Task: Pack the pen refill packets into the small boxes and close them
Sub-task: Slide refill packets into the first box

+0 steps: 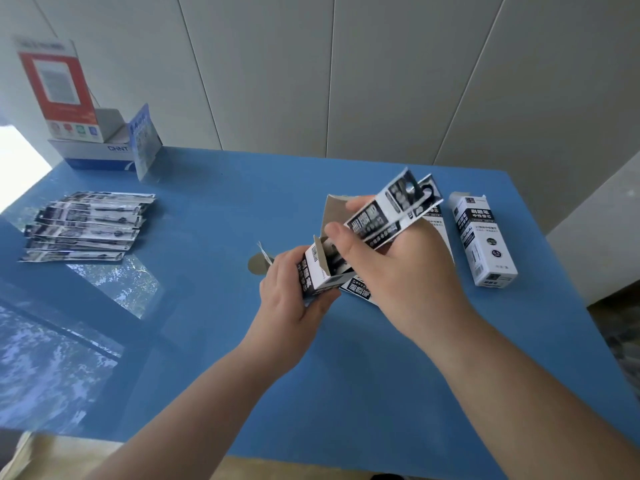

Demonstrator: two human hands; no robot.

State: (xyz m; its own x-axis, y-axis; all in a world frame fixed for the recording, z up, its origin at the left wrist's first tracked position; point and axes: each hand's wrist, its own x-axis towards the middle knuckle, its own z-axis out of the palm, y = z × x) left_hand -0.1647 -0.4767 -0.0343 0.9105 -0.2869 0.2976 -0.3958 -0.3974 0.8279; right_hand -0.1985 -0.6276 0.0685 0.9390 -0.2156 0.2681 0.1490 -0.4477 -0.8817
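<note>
From the head view, we grip the small black-and-white cardboard box (320,271) in our left hand (291,299), mouth tilted up over the blue table (207,341), so our right hand (398,271) can slide its pinched refill packets (391,211) inside.

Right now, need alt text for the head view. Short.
The right hand slides pen refill packets into a small open box gripped by the left hand over a blue table. More packets lie at far left; another box lies at right.
</note>
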